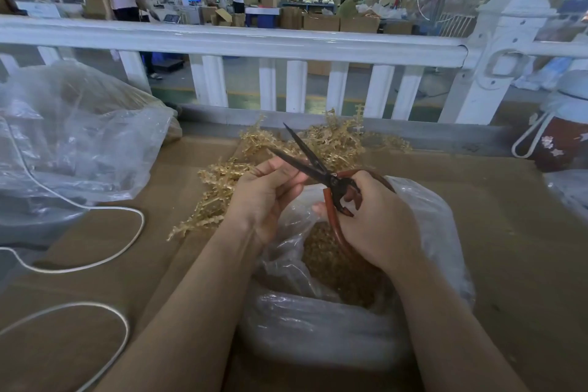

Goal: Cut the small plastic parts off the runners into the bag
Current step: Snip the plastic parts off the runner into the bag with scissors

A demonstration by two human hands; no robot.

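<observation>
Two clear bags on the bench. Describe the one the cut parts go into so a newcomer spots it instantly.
Start at the cardboard-covered bench top in front of the white railing. The target is the open clear plastic bag nearest the camera, directly under both hands. Unlike the large crumpled clear bag at far left, its mouth gapes upward, showing loose small brown plastic parts inside.
</observation>
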